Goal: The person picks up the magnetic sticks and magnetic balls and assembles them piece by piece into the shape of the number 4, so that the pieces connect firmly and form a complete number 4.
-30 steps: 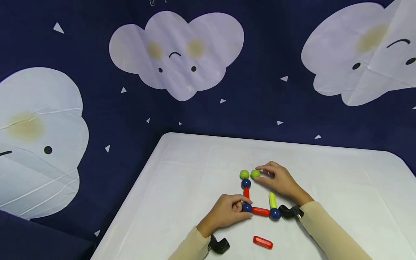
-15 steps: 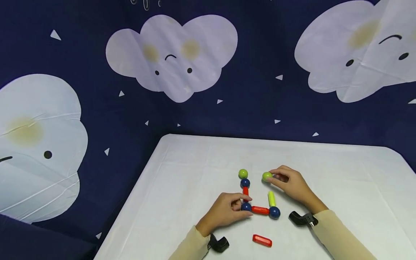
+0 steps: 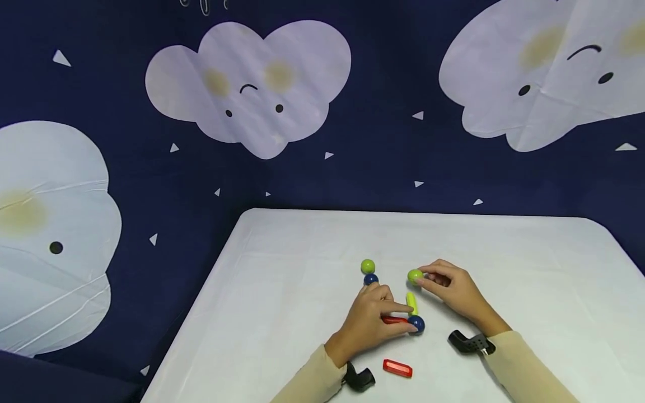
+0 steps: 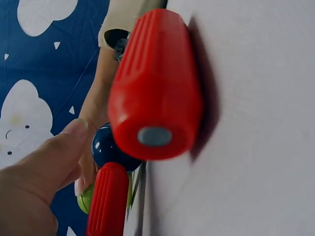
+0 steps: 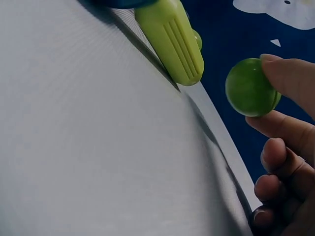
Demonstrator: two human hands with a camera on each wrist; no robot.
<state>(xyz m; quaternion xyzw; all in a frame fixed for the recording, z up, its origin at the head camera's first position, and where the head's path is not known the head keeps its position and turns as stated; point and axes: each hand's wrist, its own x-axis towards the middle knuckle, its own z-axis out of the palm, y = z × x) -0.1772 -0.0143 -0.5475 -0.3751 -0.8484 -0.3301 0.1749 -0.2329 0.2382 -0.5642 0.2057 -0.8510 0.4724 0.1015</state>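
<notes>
My right hand (image 3: 453,286) pinches a green ball (image 3: 415,276) between thumb and fingertips, just above the tabletop and apart from the other pieces. Below it, a yellow-green rod (image 3: 411,303) adjoins a blue ball (image 3: 416,325). My left hand (image 3: 370,316) reaches over the joined pieces, its index finger and thumb extended around that blue ball. Contact is unclear; a narrow gap shows beside the thumb (image 4: 74,130) in the left wrist view. A red rod (image 3: 395,319) joins the blue ball from the left. The left corner ball and the second red rod are hidden under my left hand.
One loose red rod (image 3: 397,368) lies nearer me on the white table (image 3: 282,291). At the far end of the chain, another green ball (image 3: 368,266) touches a blue ball (image 3: 370,279). A dark cloud-printed cloth (image 3: 302,179) hangs behind the table.
My right hand has drawn its green ball away to the right from the other green ball. My left hand has moved from the left corner ball to the right blue ball.
</notes>
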